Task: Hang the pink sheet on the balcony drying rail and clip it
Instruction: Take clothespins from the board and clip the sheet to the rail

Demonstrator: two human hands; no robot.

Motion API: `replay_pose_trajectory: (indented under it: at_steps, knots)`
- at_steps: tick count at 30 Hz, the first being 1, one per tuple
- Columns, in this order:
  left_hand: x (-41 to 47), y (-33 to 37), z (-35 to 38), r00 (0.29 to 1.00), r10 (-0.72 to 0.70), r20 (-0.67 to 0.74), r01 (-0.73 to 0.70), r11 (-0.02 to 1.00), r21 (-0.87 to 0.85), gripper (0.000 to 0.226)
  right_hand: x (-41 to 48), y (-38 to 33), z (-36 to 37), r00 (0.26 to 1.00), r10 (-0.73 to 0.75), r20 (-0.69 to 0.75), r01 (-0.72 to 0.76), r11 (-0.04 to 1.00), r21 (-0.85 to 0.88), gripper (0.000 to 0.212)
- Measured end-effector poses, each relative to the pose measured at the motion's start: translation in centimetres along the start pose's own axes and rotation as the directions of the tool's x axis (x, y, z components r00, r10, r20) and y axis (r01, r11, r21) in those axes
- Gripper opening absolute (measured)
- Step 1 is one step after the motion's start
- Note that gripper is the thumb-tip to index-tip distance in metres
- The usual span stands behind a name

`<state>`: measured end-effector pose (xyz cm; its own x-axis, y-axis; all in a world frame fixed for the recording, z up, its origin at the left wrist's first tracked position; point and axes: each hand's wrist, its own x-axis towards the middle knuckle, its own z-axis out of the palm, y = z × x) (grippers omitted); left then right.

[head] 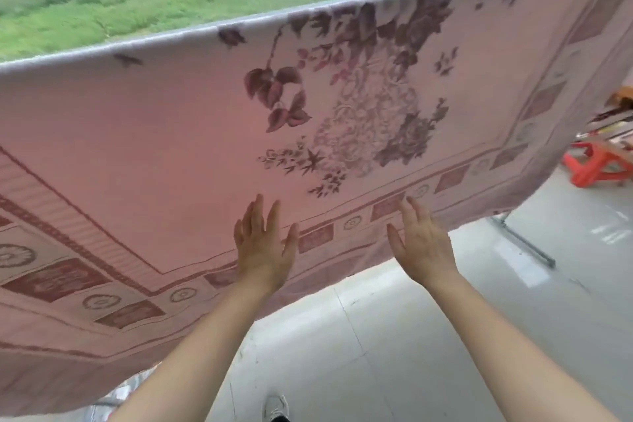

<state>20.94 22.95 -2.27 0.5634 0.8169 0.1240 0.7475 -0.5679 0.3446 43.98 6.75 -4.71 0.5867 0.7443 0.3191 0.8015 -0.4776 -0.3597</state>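
Note:
The pink sheet (164, 134), printed with dark flowers and a patterned border, hangs spread across the whole view, folded over a rail that it hides along its top edge. My left hand (263, 247) lies flat against the sheet near its lower border, fingers straight and spread. My right hand (423, 243) is raised beside it with straight fingers, at the sheet's bottom edge; whether it touches the cloth I cannot tell. No clip is visible.
A metal leg of the drying stand (524, 243) slants over the pale tiled floor (394, 336) at right. A red plastic stool (597, 163) and clutter stand at far right. My shoe (275, 408) shows below. Grass and buildings lie beyond the rail.

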Motion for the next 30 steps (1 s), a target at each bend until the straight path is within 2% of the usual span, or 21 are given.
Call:
replay_pose_trajectory:
  at_steps: [4, 8, 13, 16, 19, 26, 30]
  knots:
    - [3.7, 9.9, 3.7, 0.977, 0.203, 0.059, -0.205, 0.978, 0.029, 0.068, 0.8, 8.8, -2.2, 0.990, 0.133, -0.051, -0.134, 0.991, -0.013, 0.051]
    - [9.2, 18.9, 8.8, 0.932, 0.340, 0.125, -0.347, 0.937, 0.035, 0.066, 2.8, 16.7, -3.2, 0.967, 0.244, -0.067, -0.247, 0.968, -0.037, 0.049]
    - [17.6, 33.0, 16.2, 0.848, 0.517, 0.118, -0.514, 0.856, -0.058, 0.062, 6.9, 28.8, -6.3, 0.931, 0.358, -0.076, -0.365, 0.921, -0.138, 0.052]
    - [21.3, 43.1, 19.7, 0.783, 0.595, 0.180, -0.580, 0.804, -0.133, 0.065, 8.6, 36.5, -10.3, 0.867, 0.483, -0.123, -0.498, 0.853, -0.155, 0.052]
    - [23.9, 53.2, 22.7, 0.674, 0.716, 0.180, -0.705, 0.697, -0.133, 0.064, 9.2, 43.7, -15.0, 0.800, 0.557, -0.225, -0.598, 0.775, -0.205, 0.053]
    - [25.4, 75.0, 30.0, 0.439, 0.883, 0.167, -0.862, 0.466, -0.199, 0.063, 7.1, 59.0, -22.9, 0.576, 0.710, -0.405, -0.810, 0.563, -0.163, 0.055]
    - [26.0, 86.6, 35.8, 0.368, 0.919, 0.143, -0.897, 0.391, -0.204, 0.062, 7.5, 70.5, -24.7, 0.535, 0.728, -0.428, -0.837, 0.527, -0.149, 0.060]
